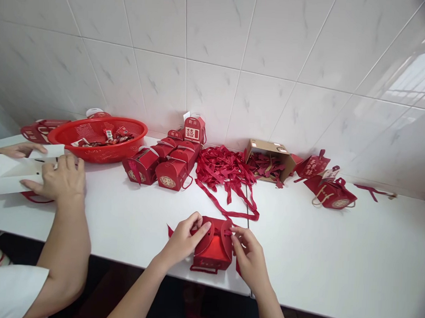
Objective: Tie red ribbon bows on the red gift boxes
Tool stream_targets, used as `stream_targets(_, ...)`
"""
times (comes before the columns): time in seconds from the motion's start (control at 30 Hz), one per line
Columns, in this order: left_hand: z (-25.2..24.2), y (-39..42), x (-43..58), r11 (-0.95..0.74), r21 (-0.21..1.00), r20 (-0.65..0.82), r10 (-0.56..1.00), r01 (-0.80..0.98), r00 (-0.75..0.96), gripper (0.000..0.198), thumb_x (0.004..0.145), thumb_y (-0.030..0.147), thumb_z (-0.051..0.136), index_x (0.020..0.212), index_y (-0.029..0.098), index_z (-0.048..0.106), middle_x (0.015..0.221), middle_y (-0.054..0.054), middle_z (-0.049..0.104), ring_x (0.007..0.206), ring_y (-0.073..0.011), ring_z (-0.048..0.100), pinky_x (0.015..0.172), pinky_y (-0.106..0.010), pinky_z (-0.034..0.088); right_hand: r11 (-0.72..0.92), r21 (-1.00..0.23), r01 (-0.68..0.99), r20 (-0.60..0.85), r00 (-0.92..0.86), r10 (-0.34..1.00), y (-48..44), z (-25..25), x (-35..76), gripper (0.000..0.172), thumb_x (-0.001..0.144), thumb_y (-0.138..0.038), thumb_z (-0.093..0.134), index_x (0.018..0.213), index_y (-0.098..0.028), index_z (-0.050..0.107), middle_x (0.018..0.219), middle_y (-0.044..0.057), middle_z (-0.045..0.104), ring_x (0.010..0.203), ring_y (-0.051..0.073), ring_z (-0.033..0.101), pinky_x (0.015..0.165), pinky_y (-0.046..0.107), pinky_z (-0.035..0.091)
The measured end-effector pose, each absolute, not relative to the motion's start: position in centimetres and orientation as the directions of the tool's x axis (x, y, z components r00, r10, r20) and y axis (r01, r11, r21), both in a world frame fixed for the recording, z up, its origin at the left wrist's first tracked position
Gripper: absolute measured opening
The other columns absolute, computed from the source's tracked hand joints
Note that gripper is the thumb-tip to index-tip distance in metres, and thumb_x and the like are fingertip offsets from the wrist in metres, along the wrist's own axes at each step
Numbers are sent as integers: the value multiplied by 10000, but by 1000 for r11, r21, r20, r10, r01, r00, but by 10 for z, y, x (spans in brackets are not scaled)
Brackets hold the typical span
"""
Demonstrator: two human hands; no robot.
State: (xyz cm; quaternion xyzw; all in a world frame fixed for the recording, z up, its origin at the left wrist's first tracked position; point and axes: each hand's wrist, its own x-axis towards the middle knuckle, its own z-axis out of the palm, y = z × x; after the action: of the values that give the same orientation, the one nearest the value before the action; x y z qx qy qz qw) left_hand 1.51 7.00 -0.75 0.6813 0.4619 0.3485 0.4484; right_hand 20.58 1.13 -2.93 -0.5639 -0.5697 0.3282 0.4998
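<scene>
Hands first: the left hand (pixel 183 240) has thumb and fingers closed on the left rounded top flap of a small red gift box (pixel 212 255). The right hand (pixel 249 254) pinches the right flap with its fingertips, near where the two flaps meet. Whether a ribbon end is also caught in that pinch cannot be told.

The box stands upright on the white bench (pixel 336 251), right at its front edge and about midway along it. Its mouth points up and one broad face is turned toward the person. Its longer side seems to run along the front edge, left to right.

By the look of it, the step in hand is closing the top. The flaps are drawn close but not yet locked, so the next move would call for even pressure from both sides.

Toward the back edge lie a heap of red ribbons (pixel 226 169) and a cluster of closed red boxes (pixel 169 165). At the bench's left end, another person's hand (pixel 60 177) rests on white card (pixel 12 173).
</scene>
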Motion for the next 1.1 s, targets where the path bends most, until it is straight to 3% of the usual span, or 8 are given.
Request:
stream_targets(0.07, -7, 70, 11, -168, 925, 42, 937, 342, 346, 329, 886, 471, 475, 704, 210, 390, 657, 53, 369, 614, -126, 369, 604, -252, 338, 163, -938, 306, 201, 98, 975, 12, -25, 213, 277, 923, -416, 455, 957, -204, 628, 924, 75, 592, 792, 180, 592, 686, 295, 509)
stream_targets(0.17, -2, 72, 6, -207, 895, 51, 927, 394, 372, 338, 875, 462, 501, 677, 197, 438, 675, 37, 424, 646, -134, 420, 652, -265, 357, 148, -941, 306, 164, 28, 986, 13, -17, 223, 285, 934, -409, 428, 931, -206, 629, 882, 58, 565, 665, 151, 564, 579, 275, 479)
stream_targets(0.23, 3, 73, 4, -236, 881, 73, 924, 409, 376, 333, 851, 438, 547, 649, 186, 466, 707, 23, 462, 674, -139, 453, 688, -272, 370, 161, -920, 357, 169, -9, 986, 14, -12, 228, 283, 943, -395, 414, 945, -212, 630, 886, 56, 564, 664, 147, 548, 587, 276, 464)
stream_targets(0.4, 15, 73, 4, -212, 920, 82, 927, 330, 367, 288, 808, 369, 609, 652, 189, 446, 684, 29, 469, 654, -130, 436, 659, -260, 370, 201, -867, 456, 191, -68, 979, 19, 5, 234, 211, 879, -390, 554, 1003, -232, 619, 897, 42, 563, 649, 136, 497, 562, 260, 418)
stream_targets(0.53, 20, 72, 4, -133, 952, 24, 930, 276, 366, 266, 800, 353, 616, 665, 184, 462, 678, 33, 476, 644, -122, 433, 638, -250, 366, 259, -833, 490, 211, -151, 966, 22, 16, 239, 144, 836, -328, 621, 940, -229, 637, 830, 21, 583, 613, 122, 451, 544, 249, 373)
stream_targets(0.73, 17, 72, 5, -74, 968, -16, 936, 241, 351, 290, 782, 346, 630, 641, 181, 438, 648, 46, 433, 614, -108, 391, 594, -236, 334, 134, -917, 375, 91, -129, 987, 29, 11, 239, 207, 864, -382, 577, 822, -185, 623, 633, -13, 528, 548, 107, 407, 518, 249, 330)
stream_targets(0.93, 8, 73, 5, -10, 983, -61, 926, 186, 372, 310, 785, 366, 627, 637, 178, 428, 645, 48, 412, 621, -107, 377, 595, -233, 320, 67, -967, 246, 38, -122, 992, 34, -2, 235, 253, 852, -430, 586, 821, -180, 595, 589, -36, 473, 532, 99, 390, 504, 241, 312)
stream_targets(1.1, -4, 72, 2, 29, 985, -91, 924, 170, 373, 339, 780, 392, 635, 631, 178, 419, 643, 47, 401, 631, -110, 370, 610, -236, 318, 62, -966, 253, 36, -104, 994, 33, -10, 232, 290, 847, -463, 586, 815, -175, 589, 600, -34, 468, 544, 100, 392, 513, 242, 307)
